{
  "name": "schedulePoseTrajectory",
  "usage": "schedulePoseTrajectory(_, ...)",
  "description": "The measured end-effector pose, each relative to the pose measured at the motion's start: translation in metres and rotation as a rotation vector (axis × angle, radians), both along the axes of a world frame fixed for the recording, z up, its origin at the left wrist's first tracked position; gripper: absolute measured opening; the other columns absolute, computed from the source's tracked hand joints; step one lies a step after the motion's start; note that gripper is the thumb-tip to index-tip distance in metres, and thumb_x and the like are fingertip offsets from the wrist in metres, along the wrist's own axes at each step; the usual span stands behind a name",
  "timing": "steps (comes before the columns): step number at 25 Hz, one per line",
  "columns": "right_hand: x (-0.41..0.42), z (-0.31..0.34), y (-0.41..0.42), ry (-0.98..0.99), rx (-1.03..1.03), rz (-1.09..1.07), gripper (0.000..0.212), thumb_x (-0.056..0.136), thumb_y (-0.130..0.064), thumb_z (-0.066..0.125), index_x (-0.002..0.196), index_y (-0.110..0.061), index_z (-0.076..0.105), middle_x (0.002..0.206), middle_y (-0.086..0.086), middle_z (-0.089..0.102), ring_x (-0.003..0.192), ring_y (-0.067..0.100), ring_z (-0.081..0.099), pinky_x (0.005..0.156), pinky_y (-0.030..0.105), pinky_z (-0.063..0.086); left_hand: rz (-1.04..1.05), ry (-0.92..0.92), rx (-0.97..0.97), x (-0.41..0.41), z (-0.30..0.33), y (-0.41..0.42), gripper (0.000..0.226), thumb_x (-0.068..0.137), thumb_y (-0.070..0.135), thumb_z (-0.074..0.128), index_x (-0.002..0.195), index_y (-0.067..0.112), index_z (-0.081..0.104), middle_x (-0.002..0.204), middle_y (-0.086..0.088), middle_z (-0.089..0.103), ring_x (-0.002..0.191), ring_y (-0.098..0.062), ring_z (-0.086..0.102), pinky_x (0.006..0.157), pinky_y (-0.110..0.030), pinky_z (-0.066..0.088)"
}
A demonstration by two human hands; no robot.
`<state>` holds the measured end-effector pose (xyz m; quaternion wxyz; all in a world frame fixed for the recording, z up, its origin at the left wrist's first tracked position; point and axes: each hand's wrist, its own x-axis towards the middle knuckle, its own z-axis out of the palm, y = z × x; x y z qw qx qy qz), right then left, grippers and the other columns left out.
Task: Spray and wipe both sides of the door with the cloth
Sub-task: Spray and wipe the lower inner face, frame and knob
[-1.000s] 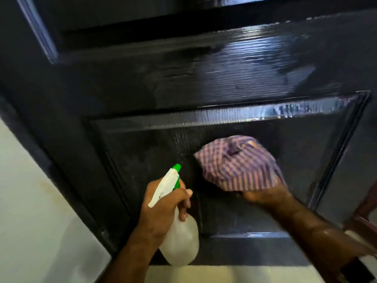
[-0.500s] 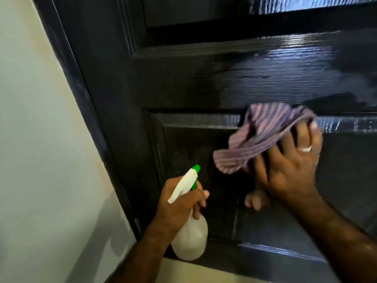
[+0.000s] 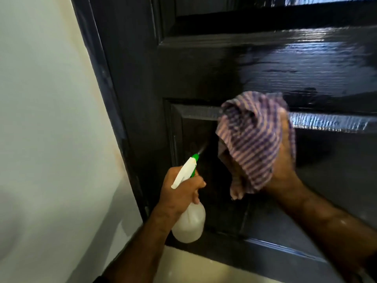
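The dark panelled door [image 3: 255, 64] fills the view from twelve to four o'clock, its upper rail glossy and wet; the pale wall [image 3: 47, 119] covers the nine o'clock side; a strip of light floor [image 3: 193, 268] lies at six o'clock. The right hand [image 3: 283, 166], at three o'clock of centre, clutches the striped cloth [image 3: 251, 137] against the recessed lower panel, the cloth draped over its fingers. The left hand [image 3: 179, 193], at six o'clock, grasps the neck of the spray bottle [image 3: 189, 223]; the green nozzle [image 3: 195, 157] points toward one o'clock, with faint mist at its tip.
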<state>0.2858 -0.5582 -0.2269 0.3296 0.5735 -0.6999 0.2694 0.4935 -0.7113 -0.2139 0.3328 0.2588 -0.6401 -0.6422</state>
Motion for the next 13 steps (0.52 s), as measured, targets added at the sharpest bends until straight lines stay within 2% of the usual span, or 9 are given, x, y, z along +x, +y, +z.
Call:
schedulePoseTrajectory(1, 0.016, -0.010, -0.014, -0.070, 0.057, 0.060, 0.064, 0.109, -0.063, 0.044, 0.146, -0.013, 0.058, 0.145, 0.022, 0.064, 0.139, 0.029, 0.060, 0.124, 0.049, 0.040, 0.030, 0.008, 0.026, 0.003, 0.000, 0.000, 0.024, 0.083, -0.003, 0.077, 0.092, 0.011, 0.059, 0.061, -0.007, 0.059, 0.047, -0.019, 0.055, 0.047, -0.029, 0.050)
schedulePoseTrajectory(2, 0.033, -0.021, -0.030, 0.006, 0.133, 0.076, 0.057, 0.108, -0.056, 0.049, 0.143, -0.014, 0.063, 0.143, 0.018, 0.067, 0.136, 0.032, 0.063, 0.117, 0.053, 0.049, 0.058, 0.011, 0.059, 0.008, -0.003, -0.002, 0.027, 0.087, -0.007, 0.074, 0.094, 0.014, 0.058, 0.064, -0.008, 0.060, 0.047, -0.017, 0.057, 0.046, -0.028, 0.050)
schedulePoseTrajectory(4, 0.042, -0.053, -0.053, 0.276, 0.265, 0.058, 0.050, 0.102, -0.042, 0.058, 0.141, -0.012, 0.066, 0.140, 0.014, 0.069, 0.134, 0.040, 0.063, 0.113, 0.062, 0.049, 0.099, 0.012, 0.128, 0.018, -0.011, -0.007, 0.029, 0.090, -0.007, 0.071, 0.105, 0.014, 0.057, 0.075, -0.009, 0.065, 0.051, -0.009, 0.063, 0.045, -0.021, 0.051)
schedulePoseTrajectory(6, 0.027, -0.068, -0.037, 0.503, 0.452, 0.041, 0.066, 0.097, -0.047, 0.057, 0.154, -0.014, 0.051, 0.151, 0.011, 0.062, 0.147, 0.038, 0.047, 0.132, 0.057, 0.021, 0.150, -0.032, 0.156, 0.027, -0.032, -0.014, 0.036, 0.090, 0.001, 0.075, 0.116, 0.018, 0.056, 0.096, -0.009, 0.069, 0.074, -0.011, 0.070, 0.053, -0.018, 0.053)
schedulePoseTrajectory(7, 0.014, -0.064, -0.020, 0.637, 0.451, 0.043, 0.071, 0.094, -0.049, 0.055, 0.156, -0.015, 0.045, 0.153, 0.009, 0.061, 0.148, 0.036, 0.041, 0.135, 0.054, 0.006, 0.161, -0.064, 0.157, 0.031, -0.043, -0.017, 0.037, 0.090, 0.004, 0.077, 0.119, 0.017, 0.058, 0.099, -0.007, 0.070, 0.081, -0.013, 0.069, 0.058, -0.019, 0.054)
schedulePoseTrajectory(8, 0.004, -0.057, -0.001, 0.708, 0.425, 0.030, 0.069, 0.092, -0.048, 0.053, 0.153, -0.016, 0.047, 0.150, 0.010, 0.064, 0.146, 0.037, 0.040, 0.134, 0.054, -0.002, 0.154, -0.087, 0.158, 0.033, -0.052, -0.018, 0.035, 0.090, 0.004, 0.077, 0.119, 0.013, 0.059, 0.091, -0.004, 0.072, 0.076, -0.013, 0.068, 0.059, -0.021, 0.055)
schedulePoseTrajectory(10, -0.007, -0.018, 0.023, 0.614, 0.273, -0.090, 0.050, 0.093, -0.041, 0.058, 0.135, -0.014, 0.064, 0.139, 0.016, 0.067, 0.140, 0.043, 0.043, 0.133, 0.059, 0.001, 0.114, -0.104, 0.169, 0.031, -0.067, -0.016, 0.032, 0.092, -0.002, 0.073, 0.120, 0.001, 0.059, 0.070, -0.004, 0.070, 0.055, -0.012, 0.063, 0.053, -0.024, 0.056)
schedulePoseTrajectory(12, -0.006, 0.026, -0.002, 0.481, 0.025, -0.197, 0.042, 0.093, -0.036, 0.065, 0.121, -0.007, 0.073, 0.136, 0.023, 0.061, 0.140, 0.049, 0.042, 0.131, 0.065, 0.004, 0.148, -0.122, 0.164, 0.030, -0.077, -0.017, 0.036, 0.092, -0.001, 0.074, 0.123, -0.005, 0.056, 0.072, -0.012, 0.068, 0.052, -0.015, 0.062, 0.051, -0.026, 0.056)
schedulePoseTrajectory(13, 0.004, 0.038, -0.031, 0.437, -0.034, -0.216, 0.045, 0.094, -0.037, 0.066, 0.126, -0.006, 0.073, 0.140, 0.026, 0.060, 0.144, 0.050, 0.040, 0.130, 0.066, 0.004, 0.171, -0.106, 0.171, 0.031, -0.076, -0.017, 0.042, 0.091, 0.003, 0.077, 0.125, -0.008, 0.055, 0.076, -0.017, 0.067, 0.054, -0.016, 0.062, 0.053, -0.028, 0.056)
